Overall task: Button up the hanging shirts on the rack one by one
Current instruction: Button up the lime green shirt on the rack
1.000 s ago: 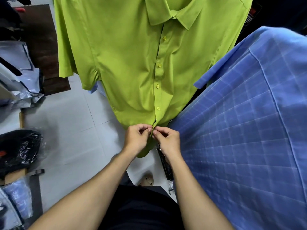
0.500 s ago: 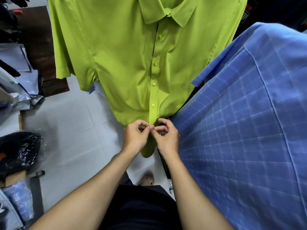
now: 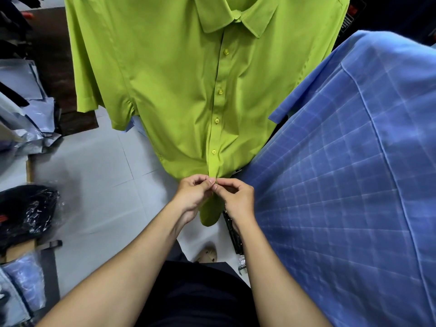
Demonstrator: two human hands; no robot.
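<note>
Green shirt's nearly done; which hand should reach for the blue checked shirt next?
Right. The right hand sits beside the blue checked shirt; the left hand is farther off. Both pinch the green shirt placket.

Both bare forearms reaching forward and converging. Left hand [image 3: 192, 195] and right hand [image 3: 237, 199] side by side, knuckles up, fingers curled. Thumb and forefinger tips of each pinching green shirt [image 3: 179, 90] fabric, fingertips of both hands touching.

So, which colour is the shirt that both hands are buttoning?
Lime green shirt, with matching buttons; the head view shows it.
</note>
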